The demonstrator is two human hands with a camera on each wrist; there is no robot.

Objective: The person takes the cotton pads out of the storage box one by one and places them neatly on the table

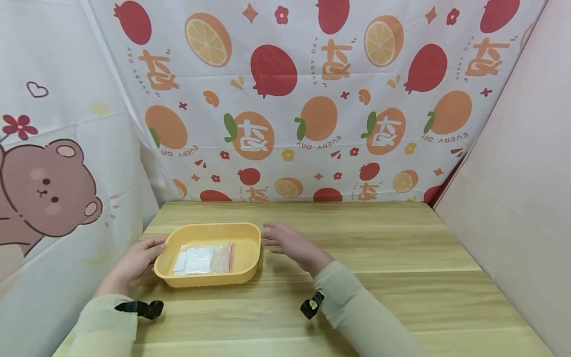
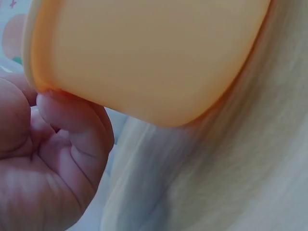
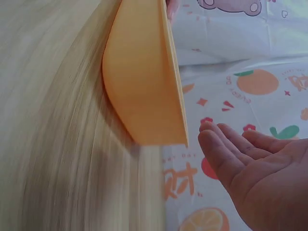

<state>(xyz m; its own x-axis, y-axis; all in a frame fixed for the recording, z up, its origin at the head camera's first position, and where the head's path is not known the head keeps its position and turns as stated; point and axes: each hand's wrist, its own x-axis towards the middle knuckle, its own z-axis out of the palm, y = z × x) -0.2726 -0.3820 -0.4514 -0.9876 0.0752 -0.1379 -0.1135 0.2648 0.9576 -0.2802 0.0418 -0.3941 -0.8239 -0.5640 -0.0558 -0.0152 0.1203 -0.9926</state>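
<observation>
A yellow plastic basin (image 1: 209, 281) with rounded corners is at the left part of the table. My left hand (image 1: 136, 263) grips its left rim; in the left wrist view, curled fingers (image 2: 79, 115) press under the edge. Inside the basin lie clear zip bags (image 1: 200, 259) with white contents and red seal strips; what they contain is unclear. My right hand (image 1: 292, 245) is beside the basin's right end, fingers fairly straight and holding nothing. The right wrist view shows a small gap between these fingertips (image 3: 207, 137) and the basin wall (image 3: 139, 82).
The wood-grain table (image 1: 379, 277) extends to the right and front. A fruit-print cloth (image 1: 294, 129) hangs along the back edge. A bear-print cloth (image 1: 67, 124) closes the left side, and a plain white one (image 1: 517, 148) the right. Each wrist wears a black strap (image 1: 140, 308).
</observation>
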